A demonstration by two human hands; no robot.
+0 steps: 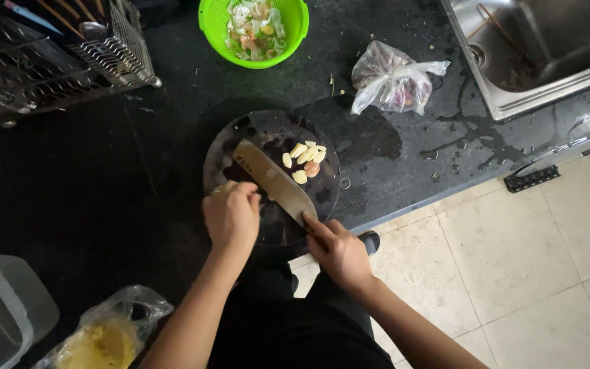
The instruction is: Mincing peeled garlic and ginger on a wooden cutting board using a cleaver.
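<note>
**A:** Read me the entries as you see them from the head view.

**B:** Item one — round dark cutting board [322, 198] on the black table [104, 184], near its front edge. Item two — broad cleaver [274, 181], laid across the board on a diagonal. My right hand [339, 253] has its grip closed on the handle end, forefinger extended along the blade's back. My left hand [231, 215] sits curled on the board's near-left edge, touching the blade's side; whether it pins anything beneath I cannot tell, since the fingers hide it.

**A:** And the food?

**B:** Item three — peeled garlic cloves [304, 160], a small pale cluster on the board just beyond the blade, apart from both hands.

**A:** Surroundings?

**B:** Green colander [288, 31] of peelings at the table's far edge; knotted clear bag [390, 82] beside it; steel sink [513, 102] to the right; wire dish rack [49, 61] far left; clear tub [8, 311] and a bag of something yellow [104, 342] near left.

**A:** Handling note for the cut?

**B:** My judgement — keep the left fingertips tucked back with knuckles against the flat, hold the blade upright, and bring cloves to the edge a few at a time. The table looks wet near the board, so I'd press down steadily to stop it sliding.
</note>
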